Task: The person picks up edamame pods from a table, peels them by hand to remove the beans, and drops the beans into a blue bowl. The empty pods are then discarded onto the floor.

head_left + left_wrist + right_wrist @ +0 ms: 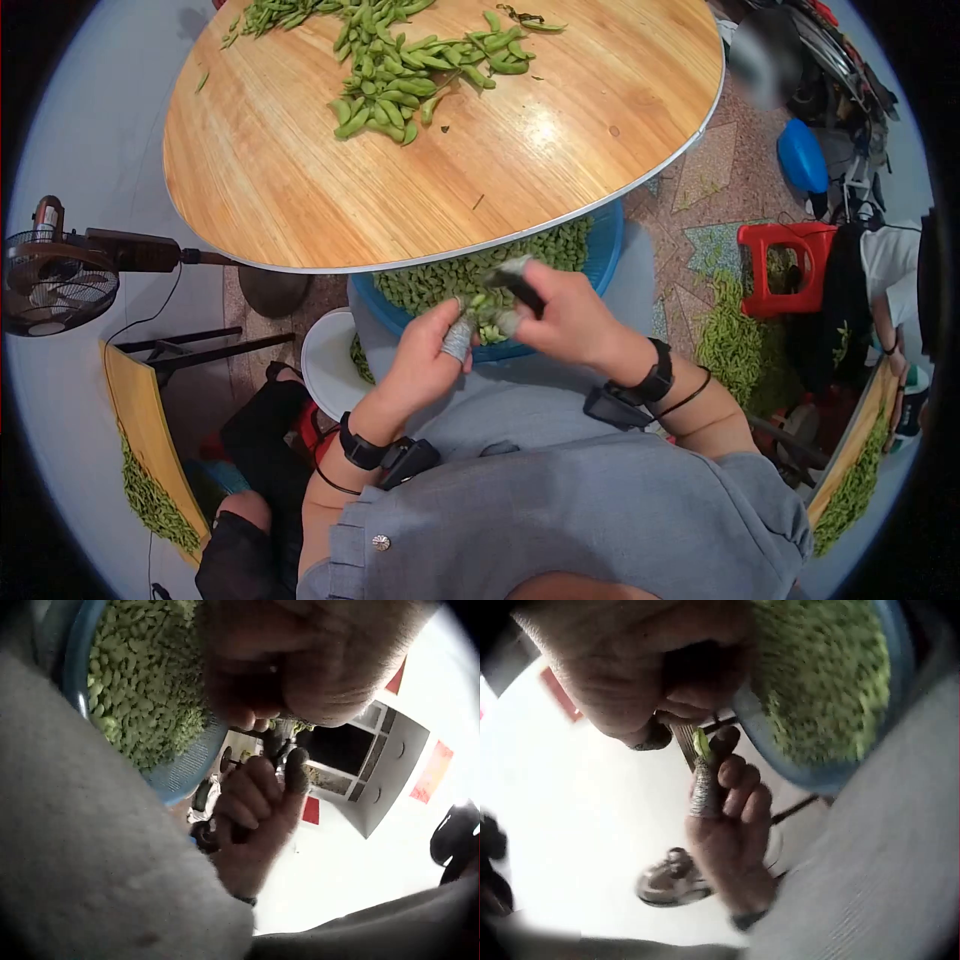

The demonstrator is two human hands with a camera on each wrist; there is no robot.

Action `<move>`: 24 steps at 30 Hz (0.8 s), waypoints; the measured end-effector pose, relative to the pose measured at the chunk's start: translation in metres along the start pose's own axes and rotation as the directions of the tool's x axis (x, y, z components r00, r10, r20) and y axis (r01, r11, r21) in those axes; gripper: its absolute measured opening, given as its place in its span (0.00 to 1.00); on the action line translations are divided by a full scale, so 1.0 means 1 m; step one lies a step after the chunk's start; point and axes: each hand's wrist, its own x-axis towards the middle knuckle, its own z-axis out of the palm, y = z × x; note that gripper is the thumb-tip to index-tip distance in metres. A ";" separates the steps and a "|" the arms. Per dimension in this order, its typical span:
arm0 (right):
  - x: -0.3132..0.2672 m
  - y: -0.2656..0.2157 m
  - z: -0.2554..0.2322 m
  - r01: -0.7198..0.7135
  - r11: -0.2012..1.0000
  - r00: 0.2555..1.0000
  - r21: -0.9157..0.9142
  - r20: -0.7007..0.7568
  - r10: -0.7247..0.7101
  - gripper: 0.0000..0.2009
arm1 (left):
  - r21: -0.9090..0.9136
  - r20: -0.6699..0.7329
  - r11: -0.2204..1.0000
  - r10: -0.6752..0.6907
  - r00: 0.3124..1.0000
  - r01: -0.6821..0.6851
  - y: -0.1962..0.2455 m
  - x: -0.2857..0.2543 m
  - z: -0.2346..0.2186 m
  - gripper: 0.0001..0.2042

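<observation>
Over the blue basket's near side, the left hand (425,355) pinches a small green pod (701,744) between thumb and a finger wrapped in grey material, clearest in the right wrist view. The right hand (570,318) is just beside it, fingers curled and fingertips blurred; whether it holds anything is unclear. Its covered thumb (297,771) stands up in the left wrist view. Shelled green beans (430,285) fill the blue basket (606,245) on the person's lap, partly under the table edge.
Above the basket, a round wooden table (270,190) bears a pile of green pods (385,90). A white bucket (318,365) and a fan (60,280) are left. On the right are a red stool (755,270) and pods on the floor (730,345). Another person sits at lower left.
</observation>
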 end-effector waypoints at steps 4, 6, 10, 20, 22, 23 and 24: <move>0.007 0.004 0.003 0.203 0.928 0.979 -0.312 0.093 -0.182 0.14 | 0.159 0.051 0.985 0.067 0.996 -0.074 -0.001 -0.001 0.003 0.08; 0.007 0.005 0.006 0.182 0.919 0.980 -0.349 0.144 -0.139 0.13 | 0.196 0.051 0.977 0.072 0.996 -0.081 0.001 -0.002 0.001 0.10; 0.009 0.011 0.006 0.120 0.907 0.987 -0.403 0.150 -0.064 0.13 | 0.081 0.056 0.995 -0.066 0.996 0.061 0.000 -0.009 -0.003 0.08; 0.015 0.001 0.012 0.094 0.994 0.995 -0.062 0.046 -0.092 0.08 | -0.027 -0.071 0.999 -0.021 0.997 0.019 0.011 -0.008 -0.003 0.04; 0.013 -0.016 0.002 -0.412 0.800 0.903 0.435 0.310 0.297 0.08 | -0.135 -0.040 0.991 0.011 0.999 -0.016 0.018 -0.010 -0.004 0.05; 0.011 -0.014 0.002 -0.441 0.734 0.891 0.516 0.350 0.290 0.09 | -0.226 0.031 0.974 0.005 0.999 0.003 0.019 -0.012 -0.005 0.05; 0.011 -0.014 -0.002 -0.440 0.739 0.891 0.509 0.350 0.289 0.09 | -0.314 0.102 0.949 0.007 0.995 0.025 0.020 -0.012 -0.006 0.06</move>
